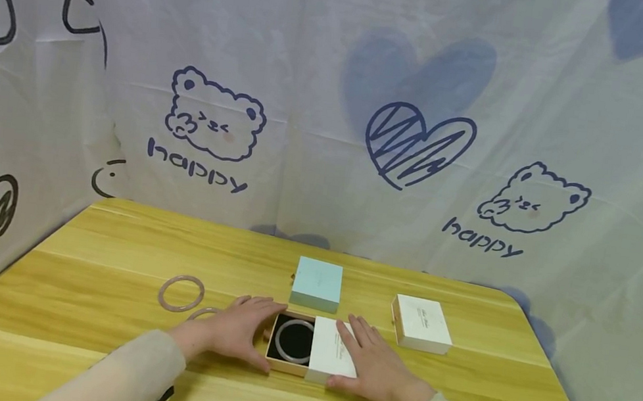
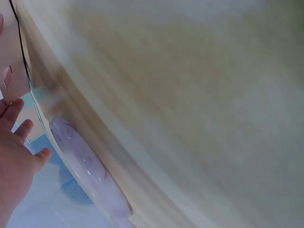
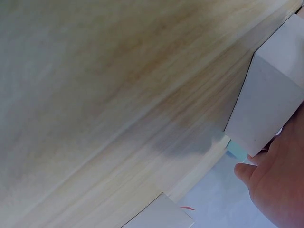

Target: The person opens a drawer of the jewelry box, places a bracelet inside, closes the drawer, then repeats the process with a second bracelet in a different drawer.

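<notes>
A white bangle box (image 1: pixel 323 358) lies in front of me with its drawer (image 1: pixel 287 368) slid out to the left. Inside the drawer, a pale bangle (image 1: pixel 278 340) rests on black padding. My left hand (image 1: pixel 235 331) spans the drawer's left end, thumb at the near corner and fingers at the far one. With my right hand (image 1: pixel 378 367) I grip the box's white sleeve, thumb low on the near side and fingers over the top. The left wrist view shows a lilac bangle (image 2: pixel 90 168) on the table beside that hand.
A light blue box (image 1: pixel 316 284) stands behind the drawer box, and another white box (image 1: pixel 422 324) sits to the right. On the left lie one bangle (image 1: pixel 160 296) and a second bangle (image 1: pixel 204 309), partly hidden by my left hand. Printed cloth (image 1: pixel 298 198) hangs behind the wooden table (image 1: pixel 87 266).
</notes>
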A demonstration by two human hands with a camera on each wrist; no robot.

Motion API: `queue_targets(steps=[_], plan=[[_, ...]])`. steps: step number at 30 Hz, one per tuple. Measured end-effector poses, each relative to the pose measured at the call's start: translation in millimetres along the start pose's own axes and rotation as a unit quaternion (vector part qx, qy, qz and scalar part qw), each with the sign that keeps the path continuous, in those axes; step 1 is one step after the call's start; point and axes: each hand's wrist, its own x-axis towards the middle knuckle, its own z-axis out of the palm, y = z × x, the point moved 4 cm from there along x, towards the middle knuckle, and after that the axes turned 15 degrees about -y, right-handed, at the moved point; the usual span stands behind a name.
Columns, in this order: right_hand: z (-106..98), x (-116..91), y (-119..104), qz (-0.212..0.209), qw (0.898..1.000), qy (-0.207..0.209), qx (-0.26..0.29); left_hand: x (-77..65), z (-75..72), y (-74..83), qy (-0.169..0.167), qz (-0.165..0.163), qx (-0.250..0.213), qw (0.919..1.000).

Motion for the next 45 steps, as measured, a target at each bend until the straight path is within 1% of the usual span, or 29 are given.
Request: queue_targets(steps=[11, 21, 26, 32, 37, 41, 45], plan=[[-1, 0, -1, -0.003, 1.000, 0.003, -0.010, 2.0, -2.1, 9.6, 0.006, 0.006, 0.025, 0.9997], [-1, 0, -1, -0.004, 1.000, 0.010, -0.017, 13.5, 3.0, 19.8, 0.018, 0.014, 0.035, 0.9991], [-1, -1, -1, -0.005, 1.000, 0.011, -0.020, 20.2, 5.1, 25.7, 0.011, 0.003, 0.042, 0.9990], [-1, -1, -1, -0.004, 1.000, 0.007, -0.018, 26.8, 6.8, 35.1, 0.005, -0.002, 0.040, 0.9992], [-1, -1, -1, -0.005, 1.000, 0.010, -0.016, 31.8, 8.5, 40.3, 0.009, -0.004, 0.040, 0.9991], [-1, -1, -1, -0.003, 1.000, 0.005, -0.010, 36.5, 10.5, 44.2, 0.009, -0.005, 0.040, 0.9991], [-1, -1, 0, -0.003, 1.000, 0.000, -0.005, 41.2, 12.3, 47.1, 0.003, -0.010, 0.023, 0.9997]])
